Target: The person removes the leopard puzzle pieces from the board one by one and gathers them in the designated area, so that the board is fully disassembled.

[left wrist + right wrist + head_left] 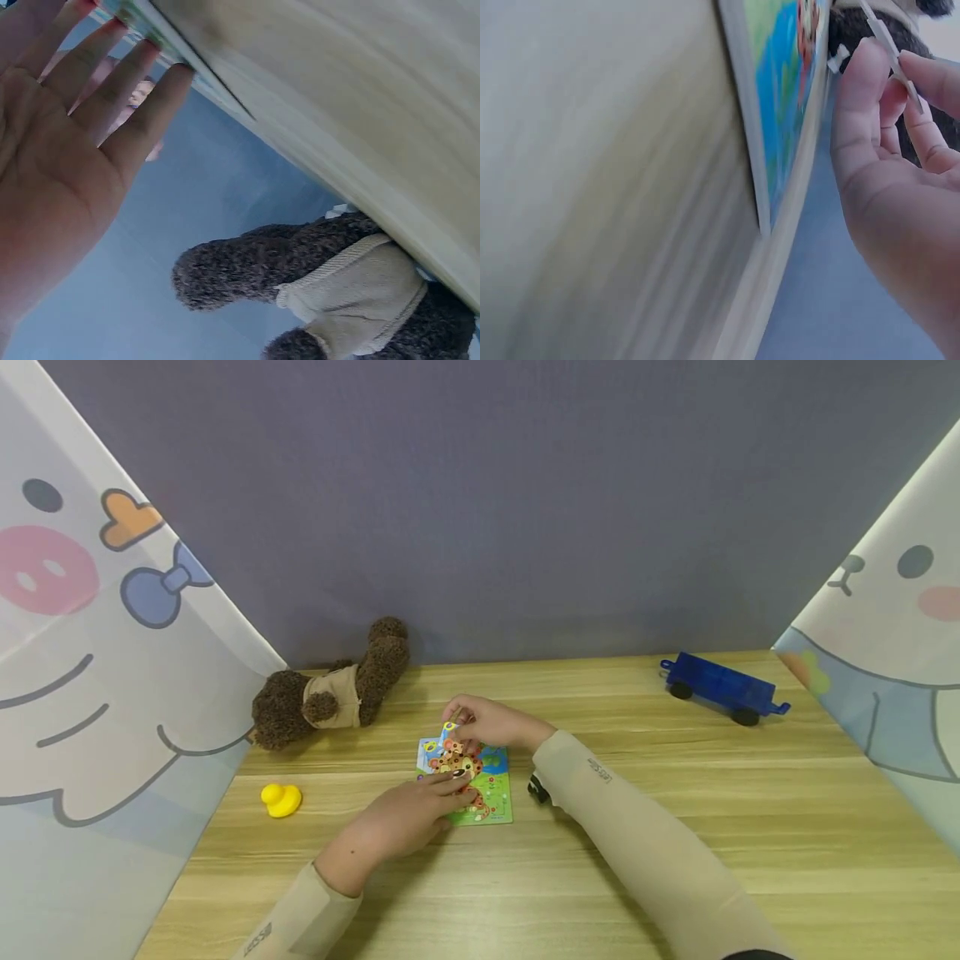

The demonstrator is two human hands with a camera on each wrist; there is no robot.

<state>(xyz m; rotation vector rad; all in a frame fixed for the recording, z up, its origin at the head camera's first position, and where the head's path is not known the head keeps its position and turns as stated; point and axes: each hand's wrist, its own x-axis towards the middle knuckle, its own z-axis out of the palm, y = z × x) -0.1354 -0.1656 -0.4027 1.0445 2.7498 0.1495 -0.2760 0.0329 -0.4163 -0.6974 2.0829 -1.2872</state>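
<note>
A jigsaw puzzle board (501, 806) with a spotted leopard cub on green and blue lies flat on the wooden table. My left hand (411, 817) rests its outstretched fingers on the lower left of the board, covering part of the picture. Over the board's far edge, my right hand (491, 723) pinches a puzzle piece (449, 728) between thumb and fingers. In the right wrist view that thin piece (891, 49) stands edge-on, raised above the board.
A brown teddy bear (337, 697) lies at the back left, and a yellow rubber duck (281, 800) sits nearer on that side. A blue toy wagon (722, 685) stands at the back right. A small black-and-white object (537, 788) shows partly behind the right sleeve.
</note>
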